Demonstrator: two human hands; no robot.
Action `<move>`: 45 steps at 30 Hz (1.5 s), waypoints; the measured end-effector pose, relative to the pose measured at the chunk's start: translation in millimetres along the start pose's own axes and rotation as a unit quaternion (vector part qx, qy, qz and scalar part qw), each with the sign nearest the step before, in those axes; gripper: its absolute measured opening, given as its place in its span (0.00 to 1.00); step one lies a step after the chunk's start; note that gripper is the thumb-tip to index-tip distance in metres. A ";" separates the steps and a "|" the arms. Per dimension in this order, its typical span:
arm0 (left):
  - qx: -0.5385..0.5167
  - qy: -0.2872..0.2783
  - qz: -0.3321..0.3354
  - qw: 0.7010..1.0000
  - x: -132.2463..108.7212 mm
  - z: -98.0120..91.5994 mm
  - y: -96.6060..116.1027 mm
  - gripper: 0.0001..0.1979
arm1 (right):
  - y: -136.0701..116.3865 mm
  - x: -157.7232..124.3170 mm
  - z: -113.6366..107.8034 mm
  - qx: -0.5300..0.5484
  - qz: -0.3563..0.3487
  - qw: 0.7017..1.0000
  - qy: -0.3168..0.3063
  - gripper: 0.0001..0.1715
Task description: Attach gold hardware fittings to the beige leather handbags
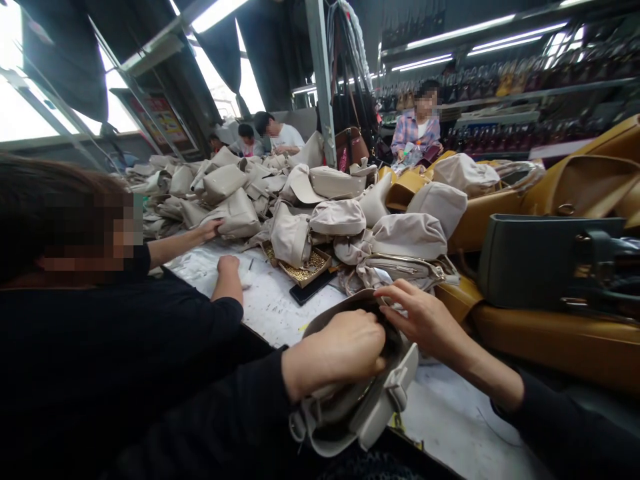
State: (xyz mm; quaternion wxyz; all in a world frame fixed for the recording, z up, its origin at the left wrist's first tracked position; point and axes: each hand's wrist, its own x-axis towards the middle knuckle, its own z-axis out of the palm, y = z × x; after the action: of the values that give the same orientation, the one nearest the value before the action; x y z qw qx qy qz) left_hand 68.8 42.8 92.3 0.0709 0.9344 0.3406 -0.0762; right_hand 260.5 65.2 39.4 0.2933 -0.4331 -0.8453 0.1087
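A beige handbag (373, 413) stands with its mouth open at the table's front edge, a strap with a buckle along its near side. My left hand (347, 347) reaches over into the mouth, fingers curled; what they hold, if anything, is hidden. With thumb and fingers, my right hand (413, 310) pinches the far rim of the same bag. Just beyond the bag lie a shallow cardboard box of small gold metal pieces (305, 267) and a dark flat phone-like object (313, 288).
Beige bags (235, 210) are heaped across the table (440, 393). A dark green handbag (530, 260) rests on mustard-coloured bags (540, 333) at right. Close on my left, a co-worker (165, 347) touches the heap. More people sit behind; a metal post (321, 87) rises mid-table.
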 end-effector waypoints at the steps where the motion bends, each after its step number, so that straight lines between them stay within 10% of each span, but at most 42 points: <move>1: 0.016 -0.004 0.011 1.000 13.9 7.2 -3.9 0.19 | 0.7 0.3 1.5 -0.006 -0.006 1.000 0.005 0.13; 8: 0.014 -0.020 0.050 0.998 61.1 51.8 -22.3 0.08 | 0.2 -1.1 3.6 -0.053 -0.091 0.992 0.065 0.19; 16: -0.086 0.019 -0.009 0.996 18.4 13.7 -41.9 0.11 | 11.5 -6.0 3.0 -0.014 -0.134 0.988 0.073 0.26; 21: -0.394 0.171 -0.075 0.900 -12.7 4.5 -49.7 0.13 | 14.0 -10.5 9.5 0.025 -0.135 0.988 0.075 0.25; 27: -0.528 0.182 -0.111 0.822 -13.5 19.8 -55.2 0.11 | 8.1 -9.2 13.5 0.070 -0.073 0.993 0.059 0.20; 35: -0.442 0.205 -0.043 0.872 -13.8 15.2 -56.3 0.12 | 7.5 -8.9 15.9 0.085 -0.050 0.994 0.052 0.12; 39: -0.359 0.233 -0.128 0.894 -9.3 16.3 -52.8 0.06 | 12.0 -10.6 22.4 0.070 -0.083 0.992 0.058 0.14; 45: -0.422 0.263 -0.219 0.839 -4.6 21.7 -59.4 0.08 | 9.8 -14.7 19.7 0.008 -0.043 0.987 0.157 0.12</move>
State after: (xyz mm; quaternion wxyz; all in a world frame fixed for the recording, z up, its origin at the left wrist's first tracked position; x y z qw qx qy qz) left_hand 24.8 80.9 67.2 0.3480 0.6996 0.5417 0.3099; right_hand 262.1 60.8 13.4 0.4299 -0.4059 -0.8058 0.0331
